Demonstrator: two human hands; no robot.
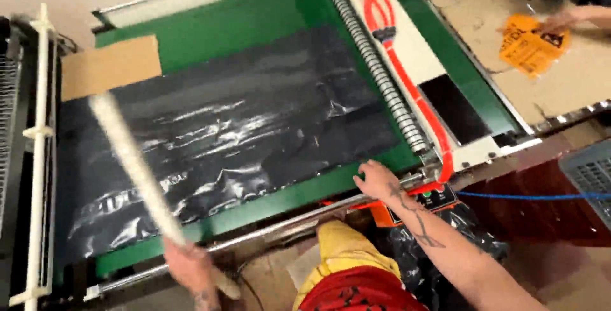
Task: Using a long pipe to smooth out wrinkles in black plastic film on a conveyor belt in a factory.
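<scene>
over green machine bed (254, 8), black plastic sheet (229, 120) lies flat. left hand (191, 266) clenched round white rod (133, 158), blurred across sheet: smoothing step, by look. right hand (377, 180) loose, fingers spread on front rail (286, 222). next: even strokes.

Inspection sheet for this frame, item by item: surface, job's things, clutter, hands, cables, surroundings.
Surface: green machine bed, mostly covered.
Job's things: black plastic sheet lying wrinkled on the bed; white rod, motion-blurred, slanting over it.
Clutter: brown cardboard piece at the bed's far left corner.
Hands: left hand grips the rod's near end; right hand rests on the bed's front edge, holding nothing.
Cables: orange hoses along the spring roller; blue cable at right.
Surroundings: another person's hand on an orange packet; grey basket.
</scene>
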